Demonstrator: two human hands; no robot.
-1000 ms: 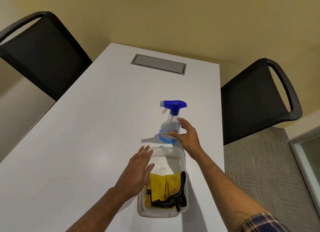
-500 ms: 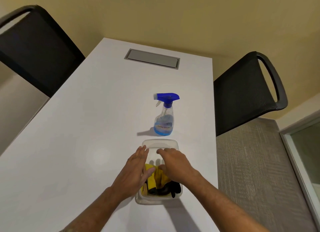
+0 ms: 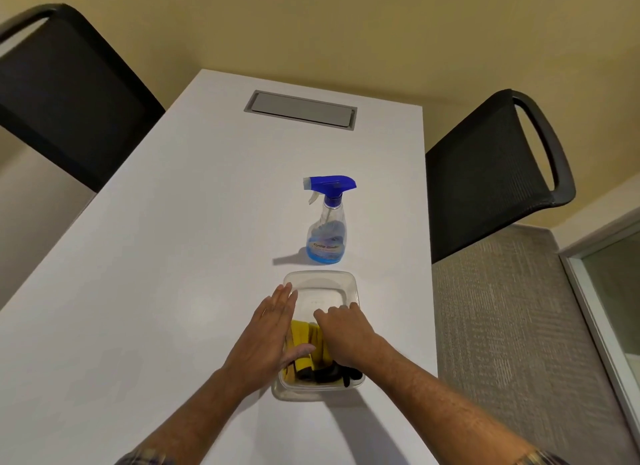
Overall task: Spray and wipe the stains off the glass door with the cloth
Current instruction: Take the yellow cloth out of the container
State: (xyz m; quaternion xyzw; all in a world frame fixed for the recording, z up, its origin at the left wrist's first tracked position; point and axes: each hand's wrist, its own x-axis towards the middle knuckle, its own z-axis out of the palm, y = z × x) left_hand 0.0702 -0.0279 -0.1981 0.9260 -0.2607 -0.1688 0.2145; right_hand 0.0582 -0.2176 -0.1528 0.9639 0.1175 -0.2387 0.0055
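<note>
Yellow cloth (image 3: 304, 333): in clear plastic tub (image 3: 322, 274) on white surface (image 3: 173, 256). Step: fetching it. My left grip (image 3: 266, 333) flat at tub rim; right grip (image 3: 346, 333) curled over cloth, hold not discernible. Next: pinch, lift clear, then blue-topped spray bottle (image 3: 327, 236).

Lower centre: left hand (image 3: 266, 338) is resting flat against clear container (image 3: 354, 284); right hand (image 3: 346, 333) is curling over yellow cloth (image 3: 300, 332). Spray bottle (image 3: 327, 230) is standing just above.

Spray bottle (image 3: 327, 236): clear, blue trigger head, blue liquid. Cloth (image 3: 300, 331): yellow, in clear container (image 3: 322, 274). Desk (image 3: 173, 256): white, grey inset panel (image 3: 300, 110); chair (image 3: 485, 173): black mesh.
</note>
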